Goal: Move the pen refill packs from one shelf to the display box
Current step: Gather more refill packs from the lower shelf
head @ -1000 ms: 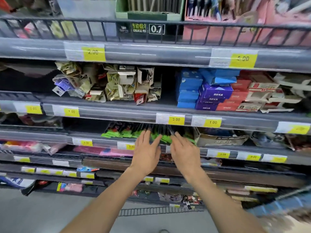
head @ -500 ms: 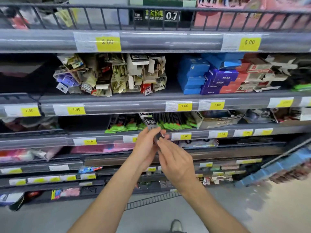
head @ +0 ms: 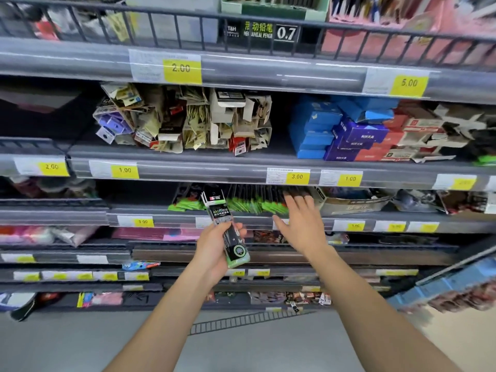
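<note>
Bright, even shop light falls from above, and pale streaks of glare run along the clear price strips [head: 268, 73] on the shelf edges. Under each shelf the stock sits in shadow, deepest at the back and at the left end of the second shelf [head: 40, 116]. The wide lens bows the shelf lines, which curve and tilt toward the picture's edges. The middle is fairly sharp; the corners smear, worst at the lower right, where blue boxes [head: 442, 288] blur. Small labels are unreadable.

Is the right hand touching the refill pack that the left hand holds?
Apart. The head view shows shelf edge between the right hand and the refill pack in the left hand.
</note>
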The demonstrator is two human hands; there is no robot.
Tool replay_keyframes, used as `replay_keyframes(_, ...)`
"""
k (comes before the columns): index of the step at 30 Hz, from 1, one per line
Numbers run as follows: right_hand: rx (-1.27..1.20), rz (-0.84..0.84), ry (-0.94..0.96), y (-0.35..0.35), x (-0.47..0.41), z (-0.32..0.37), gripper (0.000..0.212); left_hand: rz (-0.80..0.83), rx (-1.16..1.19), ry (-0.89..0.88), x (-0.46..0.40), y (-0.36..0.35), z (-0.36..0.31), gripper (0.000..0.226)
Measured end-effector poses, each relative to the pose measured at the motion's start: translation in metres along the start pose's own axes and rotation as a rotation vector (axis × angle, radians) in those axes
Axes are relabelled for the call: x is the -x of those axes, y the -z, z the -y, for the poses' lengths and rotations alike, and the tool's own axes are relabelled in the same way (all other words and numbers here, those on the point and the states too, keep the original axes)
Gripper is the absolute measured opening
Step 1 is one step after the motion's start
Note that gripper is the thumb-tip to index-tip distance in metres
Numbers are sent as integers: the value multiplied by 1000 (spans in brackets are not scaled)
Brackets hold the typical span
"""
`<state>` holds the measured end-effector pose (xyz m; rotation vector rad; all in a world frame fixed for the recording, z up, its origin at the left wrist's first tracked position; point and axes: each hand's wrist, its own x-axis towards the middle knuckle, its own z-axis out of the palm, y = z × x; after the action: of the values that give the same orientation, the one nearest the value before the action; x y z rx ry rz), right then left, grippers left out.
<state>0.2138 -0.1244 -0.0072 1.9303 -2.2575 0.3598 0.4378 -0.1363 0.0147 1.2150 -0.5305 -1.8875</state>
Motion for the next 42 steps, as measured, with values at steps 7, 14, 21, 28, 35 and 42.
replay_keyframes(7,-66,-3,117,-9,4,3,39,0,-46,-21,3,-14,11,17)
replay_keyframes(14,-140,-249,128,2,29,2,33,-1,-27,-10,-1,-37,19,15)
replay_keyframes(21,-305,-494,198,20,75,25,24,-1,17,5,-3,-63,21,21)
replay_keyframes(28,-330,-358,373,30,99,33,32,91,166,85,1,-71,16,48)
replay_keyframes(35,-546,-316,138,23,73,19,36,-27,66,-38,6,-46,16,8)
replay_keyframes(42,-151,77,124,0,3,17,68,-64,76,-76,16,-25,10,14)
